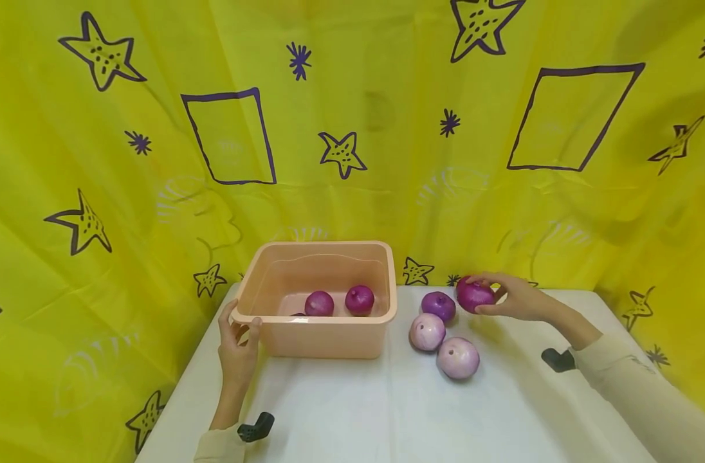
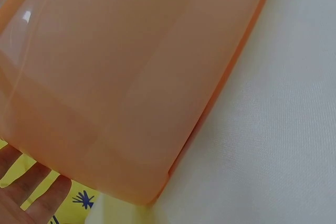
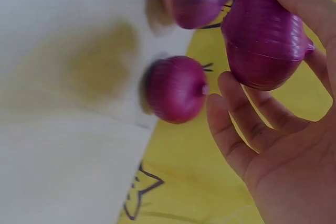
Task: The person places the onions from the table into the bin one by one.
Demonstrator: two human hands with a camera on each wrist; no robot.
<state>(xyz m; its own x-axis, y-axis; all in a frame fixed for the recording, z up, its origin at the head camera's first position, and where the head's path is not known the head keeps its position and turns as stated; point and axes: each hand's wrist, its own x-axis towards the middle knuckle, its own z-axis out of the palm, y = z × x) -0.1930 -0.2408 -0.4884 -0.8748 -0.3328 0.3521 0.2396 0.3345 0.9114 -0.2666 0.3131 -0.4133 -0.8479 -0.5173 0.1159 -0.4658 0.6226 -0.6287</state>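
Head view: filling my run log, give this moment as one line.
left hand: grips tub rim | right hand: holds red onion | tub: two onions visible | table: three loose

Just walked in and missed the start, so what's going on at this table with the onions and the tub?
A person sits at a white table. Their right hand grips a dark purple onion at the table's far edge. Beside it lie another dark purple onion and two pale pink onions. The left hand holds the near left corner of a peach plastic tub, which contains at least two purple onions.
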